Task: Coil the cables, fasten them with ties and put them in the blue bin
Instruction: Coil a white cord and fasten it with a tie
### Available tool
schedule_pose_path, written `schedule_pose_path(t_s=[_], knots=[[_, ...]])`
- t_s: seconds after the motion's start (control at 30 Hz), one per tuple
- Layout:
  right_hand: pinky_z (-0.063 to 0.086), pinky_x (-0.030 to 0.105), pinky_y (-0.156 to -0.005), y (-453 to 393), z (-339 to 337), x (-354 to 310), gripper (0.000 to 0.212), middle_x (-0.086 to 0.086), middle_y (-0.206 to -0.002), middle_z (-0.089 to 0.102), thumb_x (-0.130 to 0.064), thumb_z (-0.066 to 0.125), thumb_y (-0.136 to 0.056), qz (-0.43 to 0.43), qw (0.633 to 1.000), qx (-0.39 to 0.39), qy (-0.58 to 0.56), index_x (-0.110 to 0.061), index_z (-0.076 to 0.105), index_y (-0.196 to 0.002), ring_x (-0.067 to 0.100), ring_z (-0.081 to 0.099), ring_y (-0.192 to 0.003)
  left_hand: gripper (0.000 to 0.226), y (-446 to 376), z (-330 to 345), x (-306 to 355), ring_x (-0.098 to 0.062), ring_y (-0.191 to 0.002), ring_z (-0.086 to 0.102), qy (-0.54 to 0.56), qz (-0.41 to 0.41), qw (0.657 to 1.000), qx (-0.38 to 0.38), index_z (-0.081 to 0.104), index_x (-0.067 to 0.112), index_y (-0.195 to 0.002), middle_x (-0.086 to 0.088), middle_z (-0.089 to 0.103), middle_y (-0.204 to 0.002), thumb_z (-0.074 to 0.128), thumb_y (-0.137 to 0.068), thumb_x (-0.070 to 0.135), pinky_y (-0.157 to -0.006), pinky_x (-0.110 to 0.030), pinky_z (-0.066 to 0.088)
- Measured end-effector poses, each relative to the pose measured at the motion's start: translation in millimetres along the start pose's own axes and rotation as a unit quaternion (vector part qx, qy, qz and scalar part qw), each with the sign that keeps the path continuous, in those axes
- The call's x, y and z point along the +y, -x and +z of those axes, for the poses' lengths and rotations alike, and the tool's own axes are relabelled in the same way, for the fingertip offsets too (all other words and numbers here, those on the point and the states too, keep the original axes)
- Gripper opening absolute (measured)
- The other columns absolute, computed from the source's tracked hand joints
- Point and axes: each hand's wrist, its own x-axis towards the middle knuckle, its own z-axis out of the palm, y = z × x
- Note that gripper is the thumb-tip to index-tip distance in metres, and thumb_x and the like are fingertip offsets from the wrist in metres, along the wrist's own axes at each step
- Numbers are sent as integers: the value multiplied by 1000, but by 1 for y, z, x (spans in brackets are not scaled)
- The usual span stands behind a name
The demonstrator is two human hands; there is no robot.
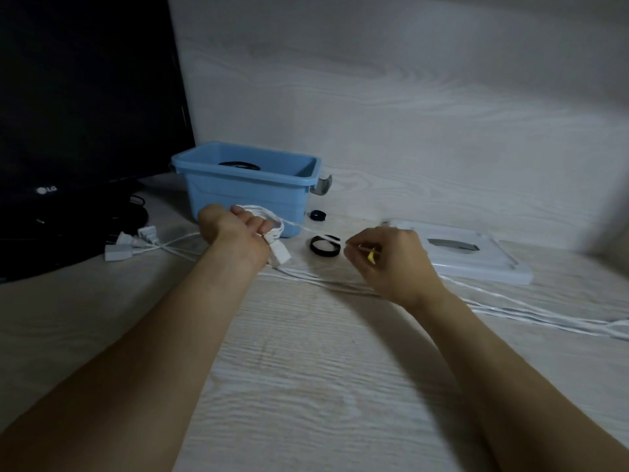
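Note:
My left hand (238,229) grips a small coil of white cable (272,218) in front of the blue bin (245,192), and a white plug (279,255) hangs below its fingers. My right hand (391,257) pinches the same cable's strand, which stretches between the two hands. The rest of the white cable (493,308) trails off to the right across the table. A dark coil (239,165) lies inside the bin. Two black tie rings, one large (325,247) and one small (318,215), lie between the bin and my right hand.
A black monitor (78,97) stands at the left, with dark cables and several white plugs (129,243) at its foot. A flat white device (476,253) lies at the right behind my right hand. A pale wood-grain wall rises behind the table.

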Motion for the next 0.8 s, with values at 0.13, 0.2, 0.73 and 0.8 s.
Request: schedule_pose_path(t_s=[0.13,0.2,0.73,0.8], knots=[[44,18,-70,3,6,-10,19,5,-92,69,-8,70,-84,-67,987,-143,-20,-15,78,-100,2,50,-68,33,3,5,-2,-14,-35,25,45,10,999,-23,38,17,-66,4,30,-46,39,-96,30,-50,-23,27],[44,22,-70,5,10,-17,23,5,-91,64,-6,70,-83,-107,978,-179,-26,-16,78,-102,6,52,-71,33,4,8,-3,-14,-37,28,52,23,998,-35,39,15,-66,2,32,-49,37,-97,25,-53,-26,34],[51,21,-65,-3,0,-25,8,-14,-80,70,-11,64,-94,-56,994,16,-93,-15,65,-101,-3,63,-68,33,28,-3,-32,-14,-59,61,-597,208,714,-300,64,13,-77,-1,64,-63,45,-103,11,-57,-22,52],[53,28,-64,-3,-2,-23,7,-14,-78,72,-13,61,-97,-53,992,35,-105,-15,61,-104,0,67,-70,35,34,-4,-36,-15,-55,56,-621,202,678,-338,60,13,-75,-3,60,-60,42,-105,16,-61,-29,47]])
